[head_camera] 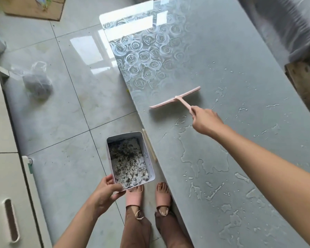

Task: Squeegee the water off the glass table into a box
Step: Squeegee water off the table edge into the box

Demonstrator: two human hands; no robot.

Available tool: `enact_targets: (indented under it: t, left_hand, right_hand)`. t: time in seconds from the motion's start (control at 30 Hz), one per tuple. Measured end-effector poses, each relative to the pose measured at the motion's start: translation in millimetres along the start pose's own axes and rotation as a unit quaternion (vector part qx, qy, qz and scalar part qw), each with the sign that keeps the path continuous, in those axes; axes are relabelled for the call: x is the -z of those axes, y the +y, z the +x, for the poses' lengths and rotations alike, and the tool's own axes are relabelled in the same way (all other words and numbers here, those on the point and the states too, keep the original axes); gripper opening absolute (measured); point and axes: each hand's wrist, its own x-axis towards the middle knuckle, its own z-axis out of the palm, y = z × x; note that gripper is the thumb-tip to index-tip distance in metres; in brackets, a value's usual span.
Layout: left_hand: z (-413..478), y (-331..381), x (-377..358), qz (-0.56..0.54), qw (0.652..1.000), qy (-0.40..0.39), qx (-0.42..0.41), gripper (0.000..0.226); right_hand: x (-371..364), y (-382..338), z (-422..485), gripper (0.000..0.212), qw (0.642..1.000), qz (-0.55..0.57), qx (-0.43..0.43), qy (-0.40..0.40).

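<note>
**Squeegee on the wet glass, box held off the table's edge**

The right hand (206,120) is wrapped around the end of the pink squeegee (175,100) handle, arm stretched out over the glass table (231,51). The squeegee's blade lies flat on the table top, close to its left edge, on the far side of the hand. Nearer the person than the blade, water (200,154) sits on the table in one broad irregular pool with smaller puddles and droplets scattered around it and toward the table's right side. Beyond the blade, the table's far left corner shows a rose pattern (141,56) and bright window reflections.

The left hand (104,190) grips the near corner of a white box (149,158), thumb over the rim, holding it just off the table's left edge and below the level of the top. The bottom of the box is covered in dark, speckled residue. A thin pale stick (149,147) runs along the table's edge just beside the box.

Under the box, next to the table, are the person's feet in pink slippers (134,196) on the tiled floor (70,104). Well left of the table lie a clear plastic bag (38,81) and a pale cabinet (5,176).
</note>
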Motion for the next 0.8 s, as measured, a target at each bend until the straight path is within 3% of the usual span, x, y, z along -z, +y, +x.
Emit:
enact_targets:
  t: [0.23,0.37,0.47,0.67,0.8]
  left_hand:
    - [-19.4,22.7,3.1,-0.002,0.999,-0.037,-0.019,0.046]
    - [-28.4,43.8,-1.2,0.014,0.998,-0.05,-0.022,0.053]
    - [-37.5,61.8,-6.1,0.036,0.997,-0.062,-0.017,0.054]
    - [-58.5,93.2,-24.1,0.097,0.991,-0.089,-0.025,0.03]
    - [-60.1,104.8,-36.7,0.131,0.985,-0.106,-0.036,0.032]
  right_hand:
    - [-54.7,23.6,-94.6,0.034,1.0,-0.021,-0.017,-0.014]
    - [-56.9,29.0,-127.5,0.031,0.998,-0.011,-0.045,-0.044]
    - [-39.3,37.0,-132.4,0.031,0.995,0.066,-0.071,-0.025]
    - [-7.4,61.8,-112.9,0.028,0.965,0.214,-0.151,0.028]
    - [2.0,79.2,-94.7,0.034,0.942,0.28,-0.18,0.053]
